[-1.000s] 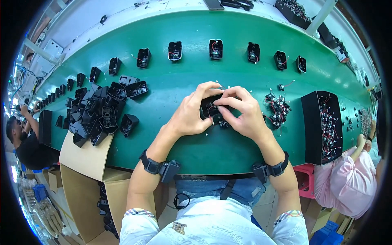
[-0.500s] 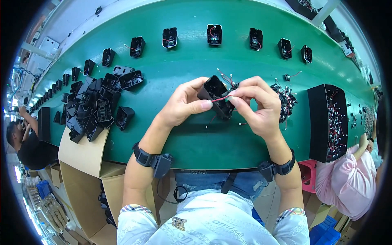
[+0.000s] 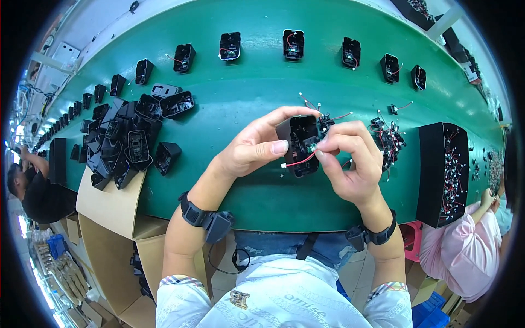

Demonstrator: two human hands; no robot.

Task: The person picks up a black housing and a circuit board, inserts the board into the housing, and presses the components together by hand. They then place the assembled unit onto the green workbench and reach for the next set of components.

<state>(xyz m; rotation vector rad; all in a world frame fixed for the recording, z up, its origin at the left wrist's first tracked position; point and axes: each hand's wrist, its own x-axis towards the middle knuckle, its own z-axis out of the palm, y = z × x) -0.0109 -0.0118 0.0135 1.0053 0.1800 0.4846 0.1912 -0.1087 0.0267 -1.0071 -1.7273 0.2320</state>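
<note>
A black plastic housing (image 3: 298,167) is held above the green table with its open side toward me. My left hand (image 3: 254,145) grips it from the left, thumb on the near side and fingers along the far side. My right hand (image 3: 355,161) is closed in a pinch on a small green circuit board (image 3: 312,147) at the housing's opening. From the board a red wire (image 3: 298,162) runs left to a white plug. Just beyond the housing lie small black parts with wires (image 3: 327,119), partly covered by my hands.
Black housings are piled (image 3: 117,142) on the left, beside an open cardboard box (image 3: 106,205). Housings with wires (image 3: 293,45) line the far side. Wired parts lie heaped (image 3: 387,139) at right, near a black bin (image 3: 431,175). Co-workers sit left (image 3: 46,188) and right (image 3: 465,246).
The housing has turned so its opening faces me more. My right fingers have moved from the red wire to the board at the opening. My left thumb has come off the wire.
</note>
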